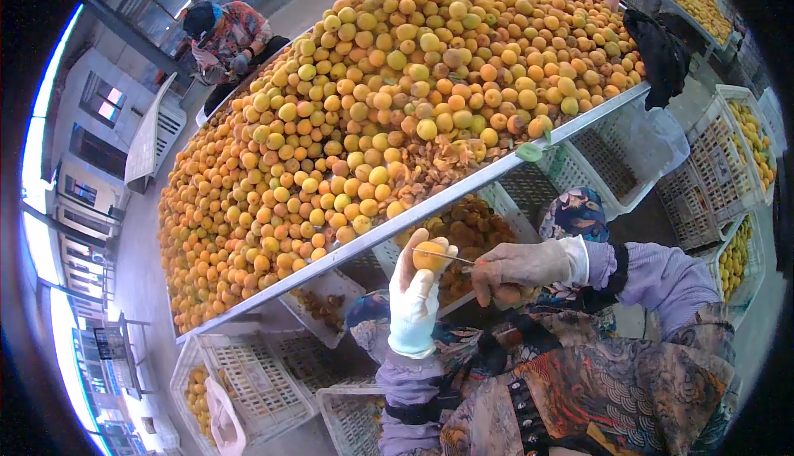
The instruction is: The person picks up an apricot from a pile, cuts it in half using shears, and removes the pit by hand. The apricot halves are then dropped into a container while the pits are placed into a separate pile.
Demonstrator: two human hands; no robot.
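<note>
A: How far along, by the look of it?

B: Well short of finished, probably. Heaped with whole apricots [356, 109] along most of the table [284, 285], near to far. Opened: only a patch of apricot pieces [445, 158] at the near edge, plus more in the crate [514, 214] below.

A: And between the hands?

B: Gripping one apricot [428, 256] in the left hand [413, 303], above the crate; clasping a knife [461, 259] in the right hand [529, 264], laid against that apricot. Impossible to tell if already cut.
</note>
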